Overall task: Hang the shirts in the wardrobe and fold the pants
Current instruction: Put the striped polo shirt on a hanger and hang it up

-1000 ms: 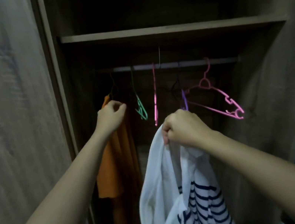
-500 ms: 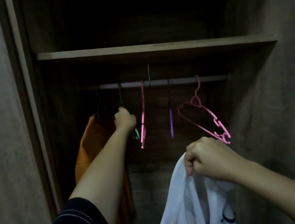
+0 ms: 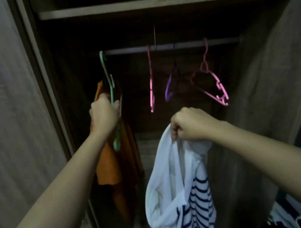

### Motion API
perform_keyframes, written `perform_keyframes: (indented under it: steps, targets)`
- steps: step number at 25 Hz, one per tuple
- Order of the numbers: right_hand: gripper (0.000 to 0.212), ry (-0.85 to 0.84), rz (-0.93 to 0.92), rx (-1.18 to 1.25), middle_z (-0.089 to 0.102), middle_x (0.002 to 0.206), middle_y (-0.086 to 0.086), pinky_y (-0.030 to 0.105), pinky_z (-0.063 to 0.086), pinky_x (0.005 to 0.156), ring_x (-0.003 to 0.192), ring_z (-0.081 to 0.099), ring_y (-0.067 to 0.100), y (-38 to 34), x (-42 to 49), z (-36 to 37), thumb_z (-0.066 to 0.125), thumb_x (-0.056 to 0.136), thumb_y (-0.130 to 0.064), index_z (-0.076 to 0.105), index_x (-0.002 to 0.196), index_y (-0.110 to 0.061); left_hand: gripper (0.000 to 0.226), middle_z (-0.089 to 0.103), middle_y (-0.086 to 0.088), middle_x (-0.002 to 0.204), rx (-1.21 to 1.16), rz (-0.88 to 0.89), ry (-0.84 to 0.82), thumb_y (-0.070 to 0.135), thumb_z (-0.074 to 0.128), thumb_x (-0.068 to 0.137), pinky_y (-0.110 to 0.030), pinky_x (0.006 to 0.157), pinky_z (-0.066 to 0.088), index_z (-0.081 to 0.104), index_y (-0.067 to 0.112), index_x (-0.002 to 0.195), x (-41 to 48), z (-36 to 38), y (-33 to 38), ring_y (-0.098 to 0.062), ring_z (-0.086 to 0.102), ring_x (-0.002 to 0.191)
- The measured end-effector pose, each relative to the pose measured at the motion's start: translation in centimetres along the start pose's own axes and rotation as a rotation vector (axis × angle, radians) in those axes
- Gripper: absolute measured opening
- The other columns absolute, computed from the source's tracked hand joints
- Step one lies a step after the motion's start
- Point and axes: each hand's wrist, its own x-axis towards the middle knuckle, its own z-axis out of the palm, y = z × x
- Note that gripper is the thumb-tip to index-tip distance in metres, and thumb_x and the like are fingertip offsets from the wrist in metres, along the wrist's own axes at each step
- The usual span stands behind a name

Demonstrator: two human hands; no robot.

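Note:
My left hand [image 3: 104, 115] is closed around a green hanger [image 3: 108, 81], whose hook reaches up near the left end of the wardrobe rail [image 3: 174, 45]. Behind that hand an orange shirt [image 3: 125, 158] hangs at the rail's left end. My right hand [image 3: 191, 125] grips the top of a white shirt with navy stripes [image 3: 180, 192], which dangles in front of the open wardrobe, lower than the rail.
Two pink hangers [image 3: 151, 82] [image 3: 214, 83] and a purple hanger [image 3: 170, 84] hang on the rail. A wooden shelf [image 3: 147, 5] runs above it. The wardrobe door [image 3: 3, 118] stands at the left, a side panel [image 3: 278, 72] at the right. More striped cloth [image 3: 286, 218] lies at the bottom right.
My left hand has taken hold of the green hanger and drawn it left and nearer, in front of the orange shirt. My right hand still holds the striped shirt.

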Motion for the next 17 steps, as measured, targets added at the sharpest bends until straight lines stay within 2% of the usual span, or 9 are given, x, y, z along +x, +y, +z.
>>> perform_keyframes:
  steps: [2, 5, 7, 10, 11, 12, 14, 16, 17]
  targets:
    - [0.030, -0.012, -0.018, -0.004, 0.066, 0.105, -0.006, 0.033, 0.048, 0.077, 0.098, 0.061, 0.020, -0.2, 0.6, 1.2, 0.053, 0.077, -0.012, 0.072, 0.079, -0.035, 0.028, 0.062, -0.006, 0.085, 0.012, 0.040, -0.015, 0.026, 0.055, 0.094, -0.034, 0.077, 0.050, 0.059, 0.005, 0.111, -4.0, -2.8, -2.8, -0.023, 0.062, 0.079]
    - [0.037, -0.069, -0.034, 0.021, 0.061, 0.111, -0.007, 0.031, 0.045, 0.076, 0.105, 0.058, 0.019, 0.1, 1.5, 3.7, 0.049, 0.080, -0.007, 0.069, 0.094, -0.034, 0.021, 0.060, -0.009, 0.078, 0.040, -0.021, 0.029, 0.025, 0.050, 0.096, -0.032, 0.068, 0.040, 0.056, 0.006, 0.103, -9.7, -5.6, -7.7, -0.033, 0.061, 0.077]
    - [0.041, -0.131, -0.003, 0.039, 0.055, 0.116, -0.006, 0.032, 0.044, 0.078, 0.109, 0.054, 0.020, -0.1, 1.8, 5.9, 0.050, 0.078, -0.007, 0.064, 0.107, -0.031, 0.014, 0.063, -0.007, 0.075, -0.031, -0.101, 0.050, 0.025, 0.049, 0.096, -0.030, 0.065, 0.039, 0.051, 0.011, 0.091, -13.3, -7.0, -11.4, -0.032, 0.063, 0.076]
    - [0.052, -0.209, 0.070, 0.054, 0.046, 0.124, -0.004, 0.037, 0.048, 0.084, 0.112, 0.052, 0.023, -0.5, 1.7, 8.7, 0.054, 0.071, -0.011, 0.053, 0.120, -0.028, 0.006, 0.068, 0.000, 0.066, -0.068, -0.092, -0.038, 0.028, 0.053, 0.093, -0.015, 0.059, 0.047, 0.058, 0.031, 0.091, -17.7, -9.9, -15.9, -0.011, 0.066, 0.062]
    - [0.054, -0.208, 0.092, 0.081, 0.044, 0.126, -0.004, 0.037, 0.048, 0.084, 0.113, 0.052, 0.023, -0.5, 1.6, 9.3, 0.054, 0.070, -0.011, 0.051, 0.122, -0.027, 0.014, 0.069, 0.000, 0.065, -0.084, -0.082, -0.082, 0.028, 0.056, 0.091, -0.013, 0.059, 0.051, 0.060, 0.040, 0.095, -18.6, -11.0, -16.7, -0.006, 0.067, 0.059]
    - [0.056, -0.193, 0.109, 0.129, 0.043, 0.127, -0.004, 0.037, 0.048, 0.083, 0.113, 0.051, 0.023, -0.5, 1.6, 9.6, 0.054, 0.070, -0.010, 0.049, 0.123, -0.026, 0.023, 0.070, 0.004, 0.067, -0.100, -0.066, -0.119, 0.025, 0.060, 0.089, -0.013, 0.060, 0.053, 0.059, 0.046, 0.096, -19.3, -12.0, -17.3, -0.005, 0.068, 0.057]
    - [0.057, -0.147, 0.123, 0.234, 0.041, 0.128, -0.004, 0.038, 0.048, 0.081, 0.114, 0.049, 0.024, -0.9, 1.5, 9.4, 0.052, 0.069, -0.007, 0.048, 0.124, -0.024, 0.035, 0.069, 0.024, 0.070, -0.081, -0.039, -0.161, 0.016, 0.065, 0.086, -0.011, 0.061, 0.053, 0.059, 0.049, 0.098, -19.9, -13.5, -17.7, -0.003, 0.068, 0.056]
    - [0.058, -0.122, 0.093, 0.267, 0.040, 0.130, -0.002, 0.042, 0.047, 0.086, 0.117, 0.046, 0.025, -1.7, 1.6, 8.7, 0.054, 0.070, -0.008, 0.046, 0.125, -0.022, 0.037, 0.062, 0.040, 0.066, -0.039, 0.014, -0.188, 0.013, 0.067, 0.084, -0.005, 0.060, 0.050, 0.059, 0.046, 0.098, -19.9, -13.7, -17.4, 0.003, 0.066, 0.055]
    - [0.059, -0.126, 0.059, 0.236, 0.039, 0.133, -0.002, 0.044, 0.043, 0.091, 0.120, 0.044, 0.026, -2.5, 1.6, 8.5, 0.057, 0.070, -0.010, 0.045, 0.126, -0.022, 0.036, 0.059, 0.043, 0.064, -0.026, 0.049, -0.191, 0.015, 0.067, 0.084, -0.002, 0.059, 0.047, 0.059, 0.046, 0.100, -19.9, -13.4, -16.8, 0.008, 0.065, 0.055]
